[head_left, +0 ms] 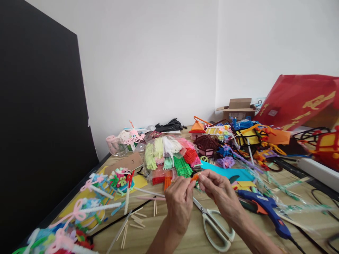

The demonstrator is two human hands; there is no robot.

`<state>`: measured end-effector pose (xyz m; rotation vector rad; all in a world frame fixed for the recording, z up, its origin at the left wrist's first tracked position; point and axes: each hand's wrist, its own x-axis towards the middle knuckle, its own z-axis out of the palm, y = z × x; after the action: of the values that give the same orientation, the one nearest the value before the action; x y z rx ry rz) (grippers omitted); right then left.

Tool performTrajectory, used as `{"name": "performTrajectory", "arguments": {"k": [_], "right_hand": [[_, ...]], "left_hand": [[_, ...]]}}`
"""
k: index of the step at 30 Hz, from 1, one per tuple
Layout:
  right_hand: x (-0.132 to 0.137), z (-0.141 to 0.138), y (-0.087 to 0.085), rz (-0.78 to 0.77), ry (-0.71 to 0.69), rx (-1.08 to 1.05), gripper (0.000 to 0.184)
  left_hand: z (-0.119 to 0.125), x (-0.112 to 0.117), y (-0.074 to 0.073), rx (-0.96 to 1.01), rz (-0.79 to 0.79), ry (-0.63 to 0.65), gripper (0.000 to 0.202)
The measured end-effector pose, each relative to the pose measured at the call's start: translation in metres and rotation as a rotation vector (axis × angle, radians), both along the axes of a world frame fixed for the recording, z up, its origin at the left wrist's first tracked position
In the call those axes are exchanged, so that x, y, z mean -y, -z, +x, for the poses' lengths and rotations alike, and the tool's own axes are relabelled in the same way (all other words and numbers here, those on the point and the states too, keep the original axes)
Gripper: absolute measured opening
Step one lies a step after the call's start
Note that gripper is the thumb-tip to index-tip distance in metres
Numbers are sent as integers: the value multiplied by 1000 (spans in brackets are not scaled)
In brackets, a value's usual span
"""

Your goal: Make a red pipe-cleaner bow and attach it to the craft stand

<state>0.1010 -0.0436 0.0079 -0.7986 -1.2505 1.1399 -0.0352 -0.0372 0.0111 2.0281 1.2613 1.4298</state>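
Pinching step: left hand [179, 204] and right hand [219, 192] hold short orange pipe cleaner [195, 177] between pressed fingertips; pale-handled scissors [213, 224] lie directly below the hands.

At your four o'clock, the scissors [204, 209] have matt plastic handles and smooth metal blades; the tabletop [185, 243] looks like smooth, pale wood.
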Motion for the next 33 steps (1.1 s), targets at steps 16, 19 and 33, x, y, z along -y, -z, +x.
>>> {"name": "performTrajectory", "arguments": {"k": [16,19,33], "right_hand": [[3,-1,-18,64,-225,-56,25],[3,0,-16,54,-184,-25,25],[-4,1,1,3,18,-1,32]], "left_hand": [[-19,-19,-12,483,-812,690,43],[-15,-17,-9,527,-757,657,41],[3,-3,0,-184,174,-19,29]]}}
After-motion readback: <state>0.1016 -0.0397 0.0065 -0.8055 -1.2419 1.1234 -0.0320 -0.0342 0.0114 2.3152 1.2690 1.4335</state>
